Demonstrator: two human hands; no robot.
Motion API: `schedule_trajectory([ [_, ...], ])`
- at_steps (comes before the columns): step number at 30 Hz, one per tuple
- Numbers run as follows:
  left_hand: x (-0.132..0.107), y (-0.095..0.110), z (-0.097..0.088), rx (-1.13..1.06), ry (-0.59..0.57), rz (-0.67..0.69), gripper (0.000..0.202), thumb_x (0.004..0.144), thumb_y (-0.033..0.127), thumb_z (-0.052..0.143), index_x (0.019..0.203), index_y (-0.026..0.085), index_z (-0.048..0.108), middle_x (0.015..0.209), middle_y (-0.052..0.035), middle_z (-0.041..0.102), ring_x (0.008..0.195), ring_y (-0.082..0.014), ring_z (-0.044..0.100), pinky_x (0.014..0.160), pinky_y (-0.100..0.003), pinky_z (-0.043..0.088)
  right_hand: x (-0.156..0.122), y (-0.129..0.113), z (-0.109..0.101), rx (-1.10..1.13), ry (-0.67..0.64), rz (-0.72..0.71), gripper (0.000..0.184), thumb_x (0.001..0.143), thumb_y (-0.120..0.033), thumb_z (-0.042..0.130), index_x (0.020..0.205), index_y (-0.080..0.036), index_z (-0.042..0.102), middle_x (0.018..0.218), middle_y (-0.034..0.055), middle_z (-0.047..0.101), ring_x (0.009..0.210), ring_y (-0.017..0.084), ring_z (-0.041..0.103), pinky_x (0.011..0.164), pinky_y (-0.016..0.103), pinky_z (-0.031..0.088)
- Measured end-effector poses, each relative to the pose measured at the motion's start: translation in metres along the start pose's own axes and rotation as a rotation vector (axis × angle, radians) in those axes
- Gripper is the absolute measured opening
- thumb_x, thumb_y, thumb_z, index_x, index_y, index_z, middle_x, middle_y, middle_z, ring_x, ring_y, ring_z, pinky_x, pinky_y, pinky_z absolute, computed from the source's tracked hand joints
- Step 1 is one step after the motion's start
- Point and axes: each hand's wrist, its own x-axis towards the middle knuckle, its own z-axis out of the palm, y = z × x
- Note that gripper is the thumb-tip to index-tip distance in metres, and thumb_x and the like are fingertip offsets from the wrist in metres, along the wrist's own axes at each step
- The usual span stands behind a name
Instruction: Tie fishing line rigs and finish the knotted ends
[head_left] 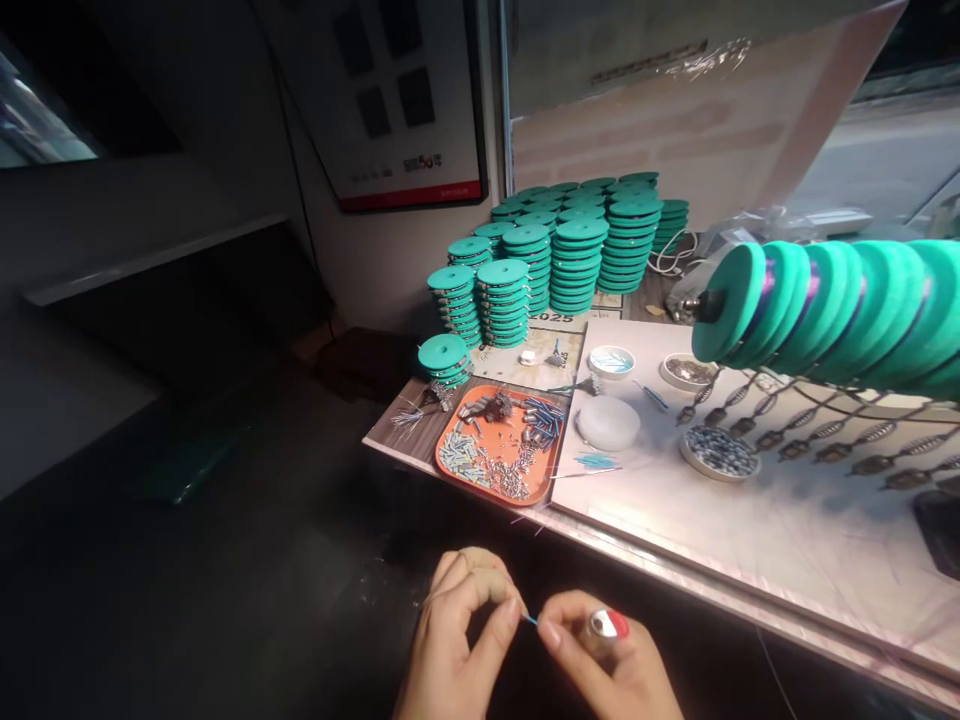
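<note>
My left hand [466, 628] and my right hand [611, 655] are close together below the table's front edge. Each pinches with thumb and forefinger at one end of a thin blue stick [530, 620], whose short middle shows between the fingertips. Its exact kind is too small to make out. A red and white covering [609, 623] sits on a finger of my right hand. Beyond my hands, an orange tray [448, 468] holds small metal bits, pale short tubes and dark blue pieces. Similar thin blue sticks [596, 461] lie on the white board [637, 500].
Green spools [442, 353] stand in stacks at the back. More green spools [731, 300] hang in a row on a rod at right, with metal swivel clips [739, 425] dangling below. White dishes of small parts [720, 478] and a translucent round lid [608, 422] rest on the board.
</note>
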Motion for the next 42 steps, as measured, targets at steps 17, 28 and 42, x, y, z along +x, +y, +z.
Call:
schedule_trajectory([
  [17,-0.003,-0.007,0.006,-0.126,0.021,-0.069,0.003,0.072,0.019,0.059,0.069,0.019,0.060,0.077,-0.0033,0.058,0.080,-0.0200,0.054,0.075,-0.031,0.041,0.010,0.022,0.003,0.431,-0.134,0.145,0.038,0.060,-0.049,0.070,0.061,-0.015,0.052,0.039,-0.0101,0.035,0.034,0.002,0.026,0.037,0.017,0.027],
  [28,-0.002,-0.016,0.030,-0.573,0.167,-0.210,0.014,0.068,0.026,0.066,0.060,0.016,0.060,0.064,-0.0008,0.054,0.062,-0.0140,0.052,0.061,-0.023,0.043,0.013,0.034,0.004,0.655,-0.259,0.287,0.033,0.063,-0.043,0.071,0.065,-0.015,0.053,0.043,-0.0093,0.041,0.035,0.001,0.030,0.038,0.016,0.029],
  [42,0.013,-0.004,-0.011,-0.335,0.131,-0.213,0.004,0.067,0.017,0.064,0.066,0.016,0.060,0.062,-0.0002,0.063,0.059,-0.0139,0.059,0.058,-0.023,0.047,0.022,0.051,0.003,0.274,-0.296,0.182,0.047,0.066,-0.060,0.058,0.071,-0.013,0.054,0.040,-0.0081,0.041,0.033,0.004,0.033,0.037,0.017,0.028],
])
